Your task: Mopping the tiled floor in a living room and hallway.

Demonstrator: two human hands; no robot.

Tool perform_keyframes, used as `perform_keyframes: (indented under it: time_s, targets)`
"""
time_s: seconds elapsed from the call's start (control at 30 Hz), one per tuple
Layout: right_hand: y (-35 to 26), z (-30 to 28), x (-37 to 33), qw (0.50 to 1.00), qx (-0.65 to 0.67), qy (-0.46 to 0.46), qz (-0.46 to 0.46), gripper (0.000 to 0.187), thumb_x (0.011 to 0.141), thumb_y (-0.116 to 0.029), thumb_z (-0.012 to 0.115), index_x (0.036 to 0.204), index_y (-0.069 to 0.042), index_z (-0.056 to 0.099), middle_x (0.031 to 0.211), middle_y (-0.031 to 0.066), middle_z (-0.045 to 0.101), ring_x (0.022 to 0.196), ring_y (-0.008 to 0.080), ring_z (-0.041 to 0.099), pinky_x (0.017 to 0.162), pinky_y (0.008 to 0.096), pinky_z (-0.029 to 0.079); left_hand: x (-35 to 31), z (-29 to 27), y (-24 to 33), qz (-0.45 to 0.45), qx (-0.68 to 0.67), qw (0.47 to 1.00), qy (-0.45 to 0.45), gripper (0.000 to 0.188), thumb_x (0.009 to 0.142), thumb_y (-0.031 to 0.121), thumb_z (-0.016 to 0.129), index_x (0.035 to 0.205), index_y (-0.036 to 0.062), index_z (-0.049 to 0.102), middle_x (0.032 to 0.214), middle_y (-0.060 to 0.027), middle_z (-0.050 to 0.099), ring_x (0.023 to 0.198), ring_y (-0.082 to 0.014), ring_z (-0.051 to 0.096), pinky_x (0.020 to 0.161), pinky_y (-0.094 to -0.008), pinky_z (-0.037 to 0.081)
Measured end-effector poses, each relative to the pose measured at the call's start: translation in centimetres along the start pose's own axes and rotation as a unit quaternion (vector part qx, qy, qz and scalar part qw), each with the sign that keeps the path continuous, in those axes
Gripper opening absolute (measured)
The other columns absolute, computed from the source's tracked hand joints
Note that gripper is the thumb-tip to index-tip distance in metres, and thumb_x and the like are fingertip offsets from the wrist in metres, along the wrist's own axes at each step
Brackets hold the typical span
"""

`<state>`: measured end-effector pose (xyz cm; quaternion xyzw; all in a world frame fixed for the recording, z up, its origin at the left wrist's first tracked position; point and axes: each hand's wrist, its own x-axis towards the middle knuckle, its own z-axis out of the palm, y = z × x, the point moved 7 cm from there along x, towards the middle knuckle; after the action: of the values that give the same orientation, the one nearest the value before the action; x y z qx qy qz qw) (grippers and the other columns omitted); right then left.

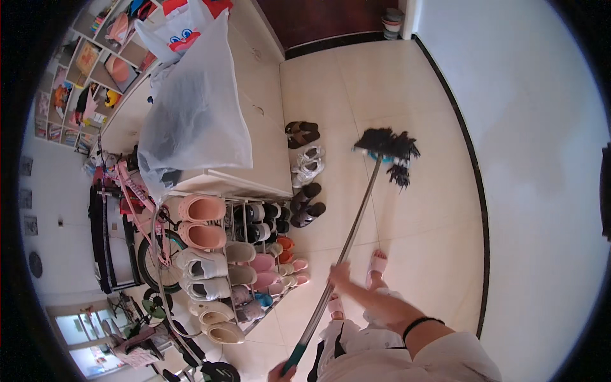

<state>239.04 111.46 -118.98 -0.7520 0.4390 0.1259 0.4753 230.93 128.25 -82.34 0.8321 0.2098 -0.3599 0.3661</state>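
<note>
I hold a mop with a long metal pole [356,219]. Its dark stringy head [386,148] rests on the cream tiled floor [420,210] ahead of me. My right hand [339,274] is closed around the pole about midway; a black band circles that forearm. My left hand [279,373], only partly in view at the bottom edge, grips the teal handle end [296,355]. My feet in pink slippers [377,263] stand just beside the pole.
A shoe rack [237,254] packed with several shoes and slippers stands to the left of the pole. Pairs of shoes [307,167] line the floor by a white cabinet [267,146] bearing a large plastic bag [191,114]. A pink bicycle [141,210] is further left, a white wall [541,159] to the right.
</note>
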Motion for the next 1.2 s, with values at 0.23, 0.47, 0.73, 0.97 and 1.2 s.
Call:
perform_keyframes:
  time_s: [0.23, 0.47, 0.73, 0.97, 1.2]
  targets:
    - [3.5, 4.5, -11.4, 0.74, 0.415, -0.385, 0.362, 0.028, 0.079, -0.022, 0.04, 0.093, 0.002, 0.036, 0.067, 0.0158, 0.049, 0.06, 0.0308, 0.054, 0.056, 0.0497, 0.045, -5.5, -2.6, 9.9, -0.1, 0.157, 0.975, 0.119, 0.02, 0.077, 0.011, 0.051, 0.093, -0.0011, 0.054, 0.065, -0.0001, 0.05, 0.053, -0.0076, 0.042, 0.046, -0.0203, 0.036]
    - [4.2, 6.2, -5.5, 0.701, 0.347, -0.474, 0.405, 0.02, 0.078, -0.01, 0.044, 0.093, -0.002, 0.034, 0.069, 0.0174, 0.046, 0.062, 0.0315, 0.052, 0.06, 0.0486, 0.047, 0.3, -1.8, 18.8, -0.053, 0.183, 0.967, 0.168, 0.02, 0.077, 0.012, 0.051, 0.093, -0.0009, 0.053, 0.065, -0.0001, 0.05, 0.053, -0.0075, 0.042, 0.045, -0.0204, 0.036]
    - [-5.4, 4.8, 8.5, 0.797, 0.186, -0.512, 0.262, 0.023, 0.076, -0.009, 0.044, 0.095, -0.002, 0.034, 0.074, 0.0187, 0.048, 0.063, 0.0309, 0.053, 0.057, 0.0485, 0.048, 7.5, -6.0, 26.3, -0.026, 0.193, 0.95, 0.245, 0.02, 0.077, 0.012, 0.051, 0.093, -0.0008, 0.053, 0.064, 0.0, 0.049, 0.053, -0.0075, 0.042, 0.045, -0.0204, 0.035]
    - [-6.9, 6.9, 32.7, 0.831, 0.191, -0.514, -0.097, 0.017, 0.071, -0.011, 0.049, 0.085, -0.005, 0.043, 0.072, 0.0149, 0.053, 0.065, 0.0274, 0.056, 0.057, 0.044, 0.048, 17.1, -4.7, 38.9, 0.043, 0.192, 0.959, 0.203, 0.02, 0.077, 0.012, 0.051, 0.093, -0.0007, 0.053, 0.064, 0.0001, 0.049, 0.052, -0.0074, 0.042, 0.044, -0.0205, 0.035]
    - [-23.3, -2.2, 35.0, 0.832, 0.114, -0.524, 0.144, 0.012, 0.072, -0.017, 0.051, 0.065, -0.007, 0.051, 0.064, 0.0119, 0.055, 0.059, 0.024, 0.056, 0.048, 0.0424, 0.046, 20.0, -1.6, 44.5, -0.043, 0.154, 0.964, 0.211, 0.02, 0.077, 0.012, 0.051, 0.093, -0.0005, 0.053, 0.064, 0.0002, 0.049, 0.052, -0.0074, 0.041, 0.044, -0.0205, 0.035]
